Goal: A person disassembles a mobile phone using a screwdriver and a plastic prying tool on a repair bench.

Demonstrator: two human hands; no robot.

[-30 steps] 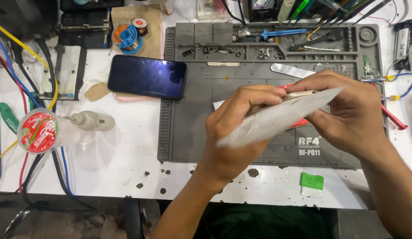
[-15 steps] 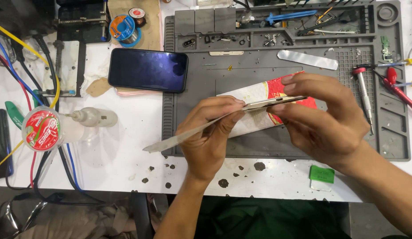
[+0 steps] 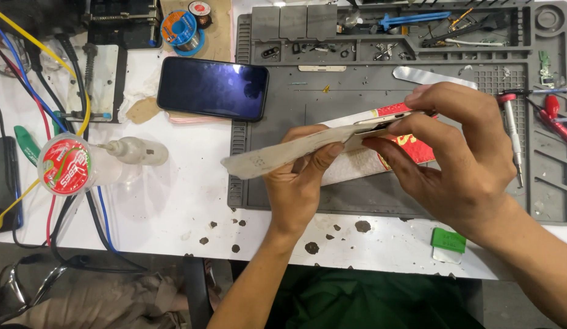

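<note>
Since 0.5 s ago the hands and the sheet have barely moved over the mat (image 3: 295,201). The left hand (image 3: 298,186) pinches a pale sheet (image 3: 277,156) between thumb and fingers; the right hand (image 3: 454,152) is closed on a thin phone (image 3: 387,120) held edge-on above the mat. Best kept level, with the sheet fed flat along the edge. A red-and-white packet (image 3: 411,149) lies beneath; a round red-labelled bottle (image 3: 67,164) lies left; a small green pad (image 3: 448,240) sits at the front.
</note>
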